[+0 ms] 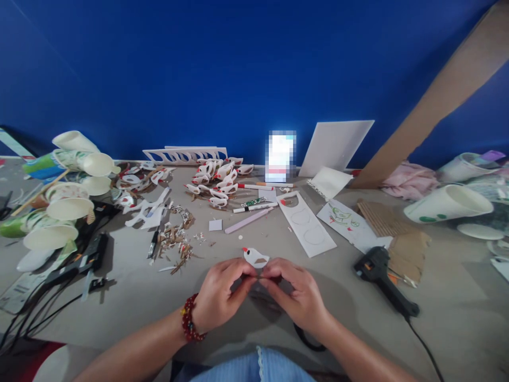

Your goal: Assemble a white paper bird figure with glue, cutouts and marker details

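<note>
A small white bird cutout (254,258) with an orange beak, a dark eye and a brown wing patch sits just beyond my fingertips. Below it, my left hand (222,291), with a red bead bracelet (191,318) at the wrist, is closed, thumb against forefinger. Opposite, my right hand (299,293) makes the same pinch, its fingertips almost meeting the left ones. Between both pinches runs a thin brown strip (259,277), mostly hidden by the fingers. Whether it is joined to the bird I cannot tell.
Several similar birds (222,178) are heaped at the back. Markers (254,209), brown scraps (175,241) and a white card with drawn outlines (308,225) lie ahead. A black glue gun (385,281) with a cord is at right; paper cups (59,201) and a power strip (89,254) are left.
</note>
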`<state>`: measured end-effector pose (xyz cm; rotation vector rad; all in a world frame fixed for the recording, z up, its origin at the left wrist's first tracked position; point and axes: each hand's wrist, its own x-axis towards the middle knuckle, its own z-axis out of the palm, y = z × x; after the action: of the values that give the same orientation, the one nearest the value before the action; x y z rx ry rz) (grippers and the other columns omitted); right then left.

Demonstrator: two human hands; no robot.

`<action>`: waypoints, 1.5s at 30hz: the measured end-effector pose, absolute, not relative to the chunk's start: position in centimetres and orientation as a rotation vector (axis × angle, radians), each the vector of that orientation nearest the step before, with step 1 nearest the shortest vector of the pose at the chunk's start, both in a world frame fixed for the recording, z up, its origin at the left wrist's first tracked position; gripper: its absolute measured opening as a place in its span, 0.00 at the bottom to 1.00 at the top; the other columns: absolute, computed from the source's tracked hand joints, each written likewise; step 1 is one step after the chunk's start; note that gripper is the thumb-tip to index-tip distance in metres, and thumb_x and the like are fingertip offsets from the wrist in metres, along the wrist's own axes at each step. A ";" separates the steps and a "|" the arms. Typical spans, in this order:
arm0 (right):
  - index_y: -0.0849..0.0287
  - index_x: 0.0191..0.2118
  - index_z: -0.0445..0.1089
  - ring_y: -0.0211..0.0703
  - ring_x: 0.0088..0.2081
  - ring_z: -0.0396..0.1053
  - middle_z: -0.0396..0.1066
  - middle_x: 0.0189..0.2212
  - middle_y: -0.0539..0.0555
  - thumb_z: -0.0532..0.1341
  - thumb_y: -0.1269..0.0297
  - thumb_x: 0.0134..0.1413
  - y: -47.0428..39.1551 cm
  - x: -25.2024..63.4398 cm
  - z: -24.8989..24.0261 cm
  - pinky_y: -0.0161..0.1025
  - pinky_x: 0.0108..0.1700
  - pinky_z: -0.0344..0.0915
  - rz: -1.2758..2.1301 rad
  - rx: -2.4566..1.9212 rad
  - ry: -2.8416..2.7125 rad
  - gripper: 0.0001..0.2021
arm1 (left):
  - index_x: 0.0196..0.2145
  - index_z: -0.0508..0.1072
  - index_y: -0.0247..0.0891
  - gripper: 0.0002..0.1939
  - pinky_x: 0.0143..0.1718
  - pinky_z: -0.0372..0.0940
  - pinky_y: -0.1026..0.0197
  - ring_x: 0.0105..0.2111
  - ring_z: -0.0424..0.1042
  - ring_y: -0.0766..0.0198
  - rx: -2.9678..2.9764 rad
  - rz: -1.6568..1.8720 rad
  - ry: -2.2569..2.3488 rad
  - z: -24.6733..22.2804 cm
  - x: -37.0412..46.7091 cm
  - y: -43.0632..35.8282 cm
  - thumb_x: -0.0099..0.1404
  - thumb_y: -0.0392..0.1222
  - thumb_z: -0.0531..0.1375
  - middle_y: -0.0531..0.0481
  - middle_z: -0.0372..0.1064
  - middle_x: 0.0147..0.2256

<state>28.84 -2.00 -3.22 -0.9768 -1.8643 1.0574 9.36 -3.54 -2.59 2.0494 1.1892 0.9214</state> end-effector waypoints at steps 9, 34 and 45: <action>0.56 0.35 0.68 0.39 0.33 0.70 0.72 0.30 0.51 0.59 0.68 0.60 -2.0 28.9 -3.3 0.34 0.37 0.65 1.049 -1.028 -1.899 0.02 | 0.38 0.69 0.40 0.04 0.38 0.64 0.67 0.34 0.72 0.66 2.013 0.921 1.165 -2.5 9.1 -3.4 0.67 0.33 0.57 0.51 0.73 0.34; 0.56 0.40 0.71 0.55 0.40 0.74 0.75 0.41 0.58 0.60 0.45 0.48 -3.4 51.4 -4.5 0.47 0.44 0.69 0.392 -2.017 -1.866 0.21 | 0.39 0.70 0.40 0.06 0.40 0.65 0.65 0.35 0.72 0.66 1.959 1.042 1.131 -2.4 9.1 -3.4 0.65 0.32 0.57 0.50 0.72 0.35; 0.58 0.44 0.73 0.57 0.34 0.71 0.69 0.47 0.75 0.54 0.44 0.53 -2.8 47.9 -0.9 0.55 0.36 0.64 1.154 -1.492 -0.649 0.24 | 0.36 0.72 0.36 0.09 0.29 0.66 0.67 0.26 0.70 0.68 1.329 1.132 1.276 -2.7 7.4 -1.5 0.65 0.45 0.61 0.51 0.70 0.27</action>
<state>47.92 -2.78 -0.86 -1.4917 -0.6488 1.1543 7.43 -1.48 -2.73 1.3293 1.2760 1.1322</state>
